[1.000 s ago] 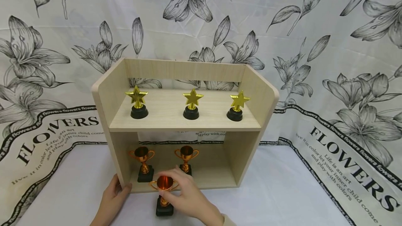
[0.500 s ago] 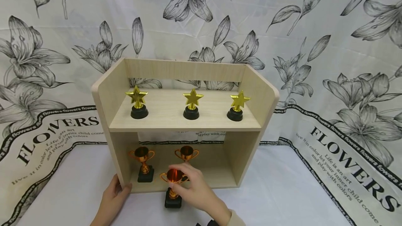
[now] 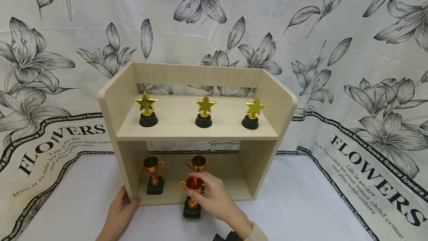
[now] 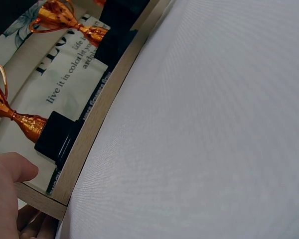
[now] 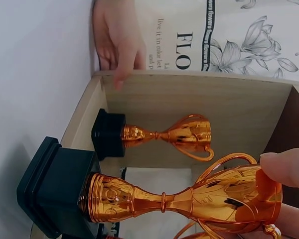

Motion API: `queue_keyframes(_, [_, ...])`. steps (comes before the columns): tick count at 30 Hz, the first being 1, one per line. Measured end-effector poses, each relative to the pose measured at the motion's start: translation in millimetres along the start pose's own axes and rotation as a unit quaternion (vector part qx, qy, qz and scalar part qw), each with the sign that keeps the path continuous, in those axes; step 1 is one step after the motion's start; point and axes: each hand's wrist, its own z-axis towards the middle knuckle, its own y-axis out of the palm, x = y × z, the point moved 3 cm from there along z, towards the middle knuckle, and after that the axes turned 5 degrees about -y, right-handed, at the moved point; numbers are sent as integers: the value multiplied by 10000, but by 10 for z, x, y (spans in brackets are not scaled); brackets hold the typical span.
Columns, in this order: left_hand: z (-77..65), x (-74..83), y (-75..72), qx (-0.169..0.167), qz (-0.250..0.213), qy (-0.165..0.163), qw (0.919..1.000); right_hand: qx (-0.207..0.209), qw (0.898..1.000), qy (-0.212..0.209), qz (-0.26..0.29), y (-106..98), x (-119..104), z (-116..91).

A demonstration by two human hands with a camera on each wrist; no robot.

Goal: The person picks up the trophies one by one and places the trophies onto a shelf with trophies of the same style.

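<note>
My right hand (image 3: 219,201) pinches the bowl of a copper-coloured trophy cup (image 3: 192,211) between thumb and fingers. The cup stays upright in front of the lower shelf; in the right wrist view its black base (image 5: 65,191) appears clear of the white cloth. Just behind it, a second trophy cup (image 3: 198,162) is partly hidden by the held cup and my hand. A third trophy cup (image 3: 155,185) stands at the lower left. My left hand (image 3: 119,211) grips the front edge of the wooden shelf unit's (image 3: 195,138) left side panel, thumb inside and fingers outside.
Three gold star trophies, left (image 3: 148,119), middle (image 3: 203,120) and right (image 3: 250,122), stand on the upper shelf. The right side panel (image 3: 264,159) bounds the lower compartment. A flower-printed cloth (image 3: 334,96) hangs behind, and a white cloth (image 3: 291,211) covers the table.
My right hand has carried the trophy cup to the right and slightly toward the shelf unit, so that it covers more of the cup behind. The left hand has stayed put.
</note>
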Motion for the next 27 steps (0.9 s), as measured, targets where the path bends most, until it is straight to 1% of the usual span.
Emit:
queue_keyframes(9, [1,-10,-1,39,40,31,10000,166,9995,268,-8,-93,51,-46])
queue_keyframes(15, [5,-13,-3,22,36,51,10000,191,9991,378,-3,-137,92,-63])
queue_keyframes(19, [7,-23,-2,15,35,9,10000,163,9987,477,-81,-183,98,-63])
queue_keyframes(27, [23,-24,3,-127,15,-167,9998,362,9980,491,-159,-288,122,-65])
